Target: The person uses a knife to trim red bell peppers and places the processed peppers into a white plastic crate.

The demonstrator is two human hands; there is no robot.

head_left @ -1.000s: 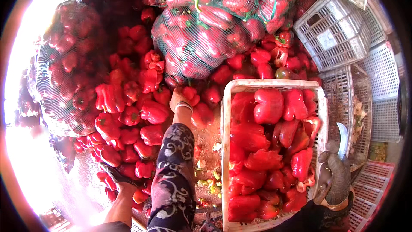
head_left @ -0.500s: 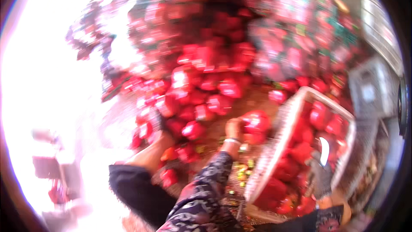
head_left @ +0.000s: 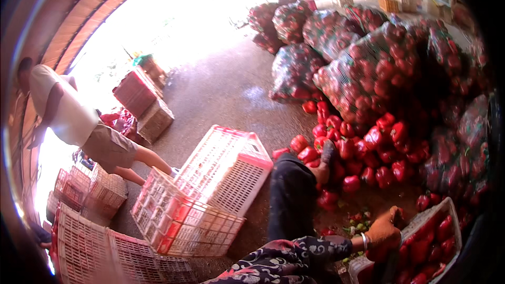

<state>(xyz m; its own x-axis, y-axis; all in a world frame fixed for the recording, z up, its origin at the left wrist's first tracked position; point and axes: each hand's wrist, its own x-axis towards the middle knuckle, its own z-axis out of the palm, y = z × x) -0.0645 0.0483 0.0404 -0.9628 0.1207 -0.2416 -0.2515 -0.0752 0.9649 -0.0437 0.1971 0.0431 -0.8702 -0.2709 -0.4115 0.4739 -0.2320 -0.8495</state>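
Note:
My left hand (head_left: 383, 232), in an orange glove with a pale band at the wrist, is at the near left side of a crate (head_left: 453, 211) of red bell peppers (head_left: 421, 252). Its fingers curl inward, and what they close on is hidden. Below it, a dim grey shape (head_left: 392, 268) may be my gloved right hand; its fingers do not show. A loose heap of red bell peppers (head_left: 373, 152) spreads on the ground beyond. My dark-trousered leg (head_left: 289, 194) reaches out to its left, with the foot against the peppers.
Net sacks of peppers (head_left: 368, 68) stand behind the heap. An open red-and-white plastic crate (head_left: 210, 179) sits to the left, with stacked crates (head_left: 94, 247) nearer me. A person (head_left: 79, 110) in a pale shirt stands far left by more crates. Small green scraps (head_left: 357, 223) litter the ground.
The view has swung left, bringing the empty crates and the person in. My left hand, which held a red bell pepper, is now at the filled crate's side. My grey-gloved right hand is no longer plain.

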